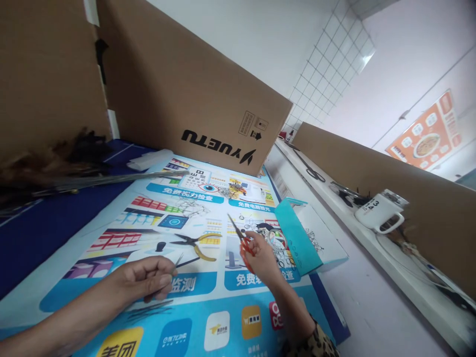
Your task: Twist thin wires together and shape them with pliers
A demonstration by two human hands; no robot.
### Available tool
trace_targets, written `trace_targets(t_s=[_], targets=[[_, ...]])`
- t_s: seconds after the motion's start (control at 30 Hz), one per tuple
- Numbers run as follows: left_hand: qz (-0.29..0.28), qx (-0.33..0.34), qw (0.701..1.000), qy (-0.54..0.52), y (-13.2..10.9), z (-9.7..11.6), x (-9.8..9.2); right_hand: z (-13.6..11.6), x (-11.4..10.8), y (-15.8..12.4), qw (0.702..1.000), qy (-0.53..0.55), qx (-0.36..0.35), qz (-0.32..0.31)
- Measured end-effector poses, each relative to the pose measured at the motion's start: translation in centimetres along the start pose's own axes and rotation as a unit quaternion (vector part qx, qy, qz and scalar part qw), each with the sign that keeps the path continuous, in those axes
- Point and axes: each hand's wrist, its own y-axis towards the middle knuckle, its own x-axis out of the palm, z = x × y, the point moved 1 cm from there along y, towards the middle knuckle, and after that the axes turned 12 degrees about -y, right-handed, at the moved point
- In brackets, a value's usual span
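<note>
My right hand (263, 257) is closed on a pair of scissors (245, 248) with orange handles, its dark blades pointing away from me. My left hand (150, 278) pinches a few short, thin dark wire pieces (180, 261) whose tips stick out past the fingers. Just beyond it lie pliers (199, 246) with yellow handles, jaws toward the left. A small bundle of thin dark wires (148, 311) rests on the printed mat below my left hand. Near my right hand is a cluster of small black rings (284, 258).
A teal-and-white open box (303, 243) with wire bits inside stands at the right edge. Long thin rods (111, 179) jut in from the left. Cardboard panels (193, 94) wall the back. On the right ledge are a white mug (377, 212) and black scissors (314, 173).
</note>
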Motion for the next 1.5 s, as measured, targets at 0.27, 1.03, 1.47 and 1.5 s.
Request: trace_targets(t_s=[0.27, 1.03, 1.47, 1.5], targets=[[-0.041, 0.015, 0.999, 0.022, 0.6, 4.0, 2.7, -1.9, 0.9, -3.0, 0.944, 0.283, 0.008, -0.17], [-0.189, -0.003, 0.976, 0.107, 8.3, 5.8, 10.0, -1.1, -3.0, -4.6, 0.96, 0.238, -0.108, -0.106], [-0.277, 0.015, 0.943, 0.184, 10.2, 10.6, 16.5, -0.8, -5.8, -6.1, 0.958, 0.285, -0.007, 0.018], [-0.3, 0.022, 0.93, 0.21, 11.0, 11.2, 17.8, -0.2, -6.1, -6.1, 0.953, 0.298, 0.005, 0.05]])
